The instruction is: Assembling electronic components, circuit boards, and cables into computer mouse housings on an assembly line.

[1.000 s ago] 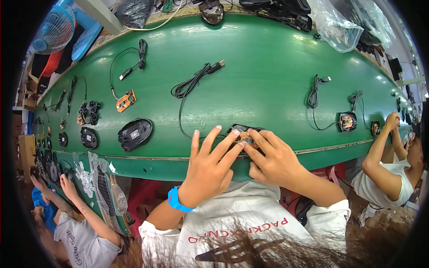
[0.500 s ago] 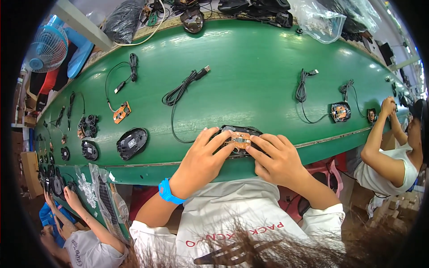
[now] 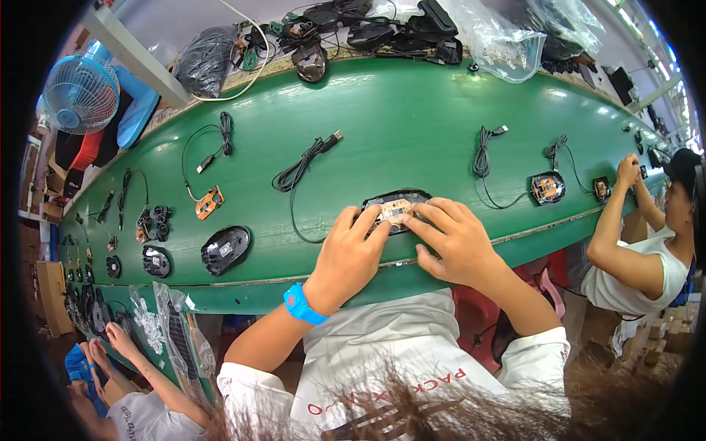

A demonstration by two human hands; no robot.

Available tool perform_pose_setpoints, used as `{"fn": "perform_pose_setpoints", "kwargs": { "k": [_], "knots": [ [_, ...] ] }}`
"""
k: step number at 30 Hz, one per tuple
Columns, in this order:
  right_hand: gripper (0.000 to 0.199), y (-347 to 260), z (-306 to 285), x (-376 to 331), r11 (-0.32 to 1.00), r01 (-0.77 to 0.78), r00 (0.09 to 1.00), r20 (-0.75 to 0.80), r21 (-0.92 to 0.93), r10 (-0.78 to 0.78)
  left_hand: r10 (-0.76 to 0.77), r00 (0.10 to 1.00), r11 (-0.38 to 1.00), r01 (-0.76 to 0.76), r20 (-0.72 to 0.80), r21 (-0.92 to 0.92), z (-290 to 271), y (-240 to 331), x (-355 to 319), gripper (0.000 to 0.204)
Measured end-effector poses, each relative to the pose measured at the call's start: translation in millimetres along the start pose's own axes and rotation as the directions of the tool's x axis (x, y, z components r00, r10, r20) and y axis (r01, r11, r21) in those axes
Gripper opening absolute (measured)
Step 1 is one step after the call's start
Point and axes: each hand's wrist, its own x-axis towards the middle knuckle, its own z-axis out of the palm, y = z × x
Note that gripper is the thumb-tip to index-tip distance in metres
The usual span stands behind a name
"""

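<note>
An orange-brown circuit board sits in a black computer mouse base near the front edge of the green bench. From the left, my left hand closes on the board and base with its fingertips. Opposite it, my right hand presses the board's right side with its fingers, its thumb lower at the near side. My fingers hide both ends of the base. A black USB cable lies coiled beyond my left hand, its thin lead running toward the base.
Left of my hands lie a black mouse shell and a loose circuit board with its cable. At right sits another mouse base with a board, near a co-worker. Black parts and plastic bags line the far edge.
The view has shifted, showing more of the bench's far side. Both my hands stay on the board and mouse base, with the fingers slightly repositioned.
</note>
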Motion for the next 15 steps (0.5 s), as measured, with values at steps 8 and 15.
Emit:
{"fn": "perform_pose_setpoints", "kwargs": {
  "k": [8, 15],
  "knots": [
    [0.029, -1, 8, 12, 0.984, -0.080, 0.996, 0.045, 0.162, 0.074, 0.006, 1.000, 1.000, -0.007, -0.025, -0.020, 1, -2, 1, 0.035],
    [0.025, -7, 7, 20, 0.996, -0.082, 0.995, 0.063, 0.043, 0.079, 0.020, 1.000, 1.000, -0.020, -0.020, -0.015, 0, -5, 4, 0.033]
  ]
}}
